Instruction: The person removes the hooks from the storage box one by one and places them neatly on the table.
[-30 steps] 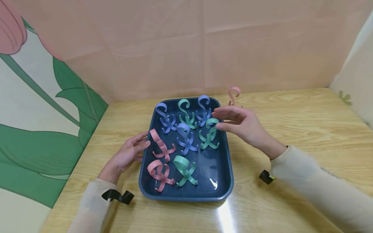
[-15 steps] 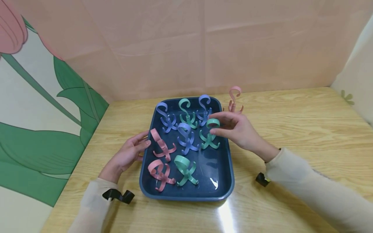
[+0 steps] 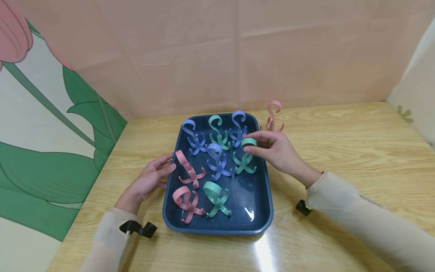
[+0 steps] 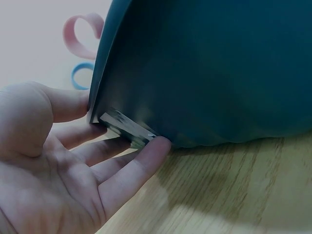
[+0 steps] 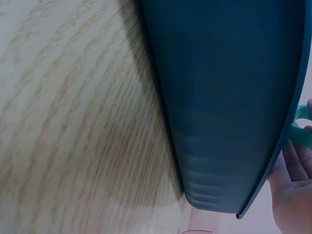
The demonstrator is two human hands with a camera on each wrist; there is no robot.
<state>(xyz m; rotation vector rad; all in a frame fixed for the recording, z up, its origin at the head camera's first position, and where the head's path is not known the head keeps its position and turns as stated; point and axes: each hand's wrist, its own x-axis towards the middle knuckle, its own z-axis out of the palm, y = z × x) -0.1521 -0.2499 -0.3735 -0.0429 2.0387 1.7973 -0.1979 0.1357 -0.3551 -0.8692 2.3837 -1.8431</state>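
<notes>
A dark blue tray on the table holds several plastic S-hooks with clawed ends, in pink, blue and green. My left hand grips the tray's left side, thumb at the rim and fingers against the outer wall, as the left wrist view shows. Over the right side, my right hand pinches the curled top of a green hook between thumb and fingers. The claws of this hook rest in the tray. In the right wrist view, part of the green hook shows at the fingers, beyond the rim.
Behind my right hand, a pink hook stands on the wooden table outside the tray. A blue hook is just left of the pinched one. A pinkish cloth backdrop rises behind the table.
My right hand has moved left and slightly down, and its thumb and fingers have closed on the green hook's top. My left hand and the tray stay put.
</notes>
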